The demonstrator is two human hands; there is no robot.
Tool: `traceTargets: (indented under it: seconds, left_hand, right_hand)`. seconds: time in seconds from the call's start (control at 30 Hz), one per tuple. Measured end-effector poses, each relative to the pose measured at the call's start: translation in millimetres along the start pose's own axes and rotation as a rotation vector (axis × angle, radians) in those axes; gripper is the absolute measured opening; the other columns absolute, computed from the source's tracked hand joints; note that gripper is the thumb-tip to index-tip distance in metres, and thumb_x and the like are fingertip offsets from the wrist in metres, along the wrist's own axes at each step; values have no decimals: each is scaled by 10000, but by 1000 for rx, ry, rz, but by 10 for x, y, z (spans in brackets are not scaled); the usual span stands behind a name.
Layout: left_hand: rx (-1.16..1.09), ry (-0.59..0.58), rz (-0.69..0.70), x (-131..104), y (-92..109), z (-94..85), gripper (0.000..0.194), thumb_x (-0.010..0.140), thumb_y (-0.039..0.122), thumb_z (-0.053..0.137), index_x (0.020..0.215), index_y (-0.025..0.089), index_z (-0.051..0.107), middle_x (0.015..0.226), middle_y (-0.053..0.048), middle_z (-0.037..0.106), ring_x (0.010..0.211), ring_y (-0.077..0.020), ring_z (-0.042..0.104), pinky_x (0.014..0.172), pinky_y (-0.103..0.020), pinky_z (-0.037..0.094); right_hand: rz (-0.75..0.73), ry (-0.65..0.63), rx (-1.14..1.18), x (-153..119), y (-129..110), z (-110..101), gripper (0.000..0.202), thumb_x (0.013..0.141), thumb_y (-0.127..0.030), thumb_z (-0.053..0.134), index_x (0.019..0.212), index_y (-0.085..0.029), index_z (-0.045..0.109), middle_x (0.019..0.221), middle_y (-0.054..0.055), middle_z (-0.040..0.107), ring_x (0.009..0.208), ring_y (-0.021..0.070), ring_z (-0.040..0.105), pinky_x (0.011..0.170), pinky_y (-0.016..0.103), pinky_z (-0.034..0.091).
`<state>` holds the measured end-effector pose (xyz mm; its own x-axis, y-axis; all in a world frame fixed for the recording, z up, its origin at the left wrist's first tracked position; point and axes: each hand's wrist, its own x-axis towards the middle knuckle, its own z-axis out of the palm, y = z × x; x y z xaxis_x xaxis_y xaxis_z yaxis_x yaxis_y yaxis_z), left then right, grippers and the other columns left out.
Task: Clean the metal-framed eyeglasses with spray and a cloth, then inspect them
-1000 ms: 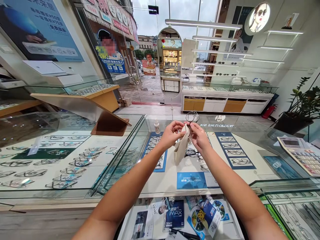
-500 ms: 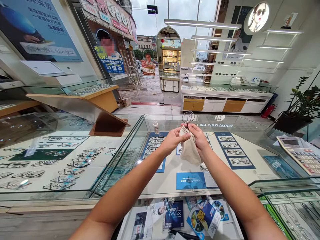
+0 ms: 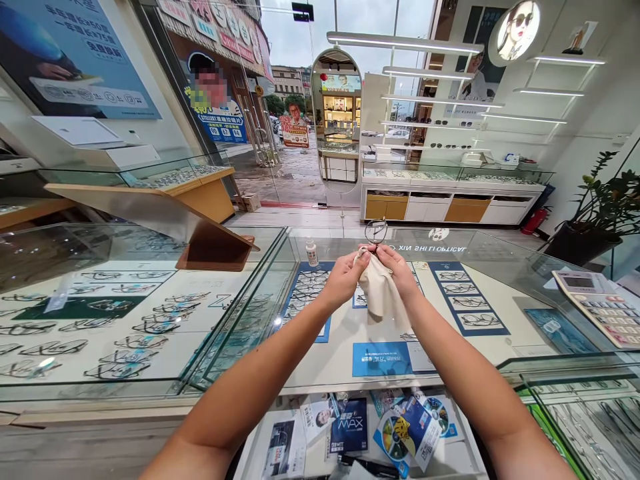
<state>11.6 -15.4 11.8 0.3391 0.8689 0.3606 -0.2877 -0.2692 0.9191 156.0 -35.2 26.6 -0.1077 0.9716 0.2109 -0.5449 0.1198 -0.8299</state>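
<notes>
Above a glass display counter (image 3: 500, 267), both my hands meet on a pair of thin dark-framed glasses (image 3: 375, 231) and a beige cleaning cloth (image 3: 380, 293). My left hand (image 3: 345, 277) pinches the cloth's upper edge against the frame. My right hand (image 3: 400, 270) grips the glasses from the other side, with one lens sticking up above my fingers. The cloth hangs down between my wrists. The rest of the frame is hidden by cloth and fingers.
A small white spray bottle (image 3: 312, 253) stands on the glass to the left of my hands. A calculator (image 3: 597, 309) lies at the right edge, with a potted plant (image 3: 595, 213) behind it. Rows of eyeglass frames (image 3: 130, 320) fill the left case. Leaflets (image 3: 350, 427) lie on the lower shelf.
The cloth has swung from my left hand's side over toward the middle and right, covering more of the glasses. Both hands have risen slightly and the visible lens looks smaller.
</notes>
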Motion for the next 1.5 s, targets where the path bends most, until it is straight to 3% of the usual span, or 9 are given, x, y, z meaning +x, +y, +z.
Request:
traceTargets:
  seconds: [0.17,0.3,0.4,0.63,0.83,1.0,1.27,1.37,1.5]
  left_hand:
    - [-12,-153,-48,15,22,-53,710,820,707,868,1250,154,755,1028,-78,736,925,-188,660,870,-275,520]
    - [-35,-39,-50,3,14,-33,727,715,615,979,1205,128,751,954,-61,726,838,-159,631,789,-248,507]
    - [-8,44,-34,2,11,-25,682,792,704,893,1138,131,766,891,-39,707,772,-134,588,727,-234,480]
    - [109,-20,-8,65,45,-190,757,859,881,699,936,132,776,741,-40,658,731,-162,578,703,-270,487]
    - [60,115,-12,128,100,-325,723,856,875,709,916,155,738,725,-39,689,677,-169,610,610,-271,485]
    - [46,170,25,149,189,-310,775,787,912,739,769,140,685,647,-28,644,572,-121,549,537,-240,458]
    - [-83,-46,-87,124,281,-284,628,635,565,1033,1021,140,779,848,-44,753,683,-135,658,645,-232,556]
    - [-90,-30,-102,93,307,-247,643,558,421,1077,1046,139,767,872,-37,755,727,-150,677,680,-242,574]
    - [-32,34,-40,58,297,-188,559,636,491,1034,943,124,744,784,-23,702,661,-125,607,617,-229,519]
  right_hand:
    - [1,-2,13,34,-2,-87,428,699,-550,986,895,-230,782,1262,77,805,1105,273,759,1020,420,622]
    - [2,-2,0,9,28,-57,423,702,-528,994,913,-227,786,1286,75,798,1118,272,753,991,400,624]
    - [30,-3,-41,-2,31,-18,484,640,-569,1019,904,-235,787,1180,61,818,1040,256,755,910,369,625]
    - [3,7,-81,-12,-68,-22,494,605,-592,1021,890,-243,819,1115,42,787,982,195,692,970,316,571]
    - [-74,-148,-226,36,-75,-145,298,771,-529,916,818,-242,847,1282,59,688,1355,230,556,1084,263,465]
    - [-52,-212,-408,72,-7,-213,355,818,-579,881,860,-228,850,1048,43,678,1047,194,605,1011,314,438]
    - [85,-173,-272,23,-77,-159,468,674,-613,985,830,-196,839,871,31,741,816,147,585,845,298,445]
    - [136,-178,-217,20,-37,-161,475,642,-581,1013,839,-185,837,871,37,750,826,155,623,824,293,458]
    - [166,-217,-201,-1,27,-145,486,654,-590,1013,845,-182,830,872,36,752,827,156,636,820,293,467]
